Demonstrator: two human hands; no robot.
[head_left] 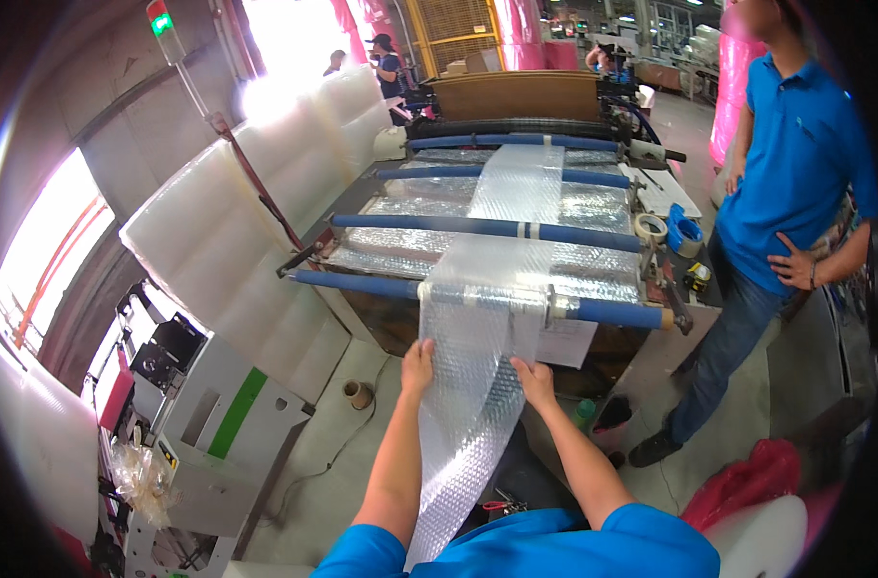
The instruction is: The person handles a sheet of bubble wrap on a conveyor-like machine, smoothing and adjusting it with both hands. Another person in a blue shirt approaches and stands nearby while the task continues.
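Observation:
A long strip of clear bubble wrap (477, 356) runs over several blue rollers (593, 312) of a machine and hangs down toward me. My left hand (419, 367) grips the strip's left edge just below the nearest roller. My right hand (534, 381) holds its right edge at about the same height. The strip falls on between my forearms to the lower edge of the view.
A person in a blue shirt (795, 173) stands at the right of the machine. Tape rolls (651, 227) lie on its right side. White foam rolls (246, 222) stand at the left, a grey and green cabinet (227, 424) below them, a red bag (747, 482) at lower right.

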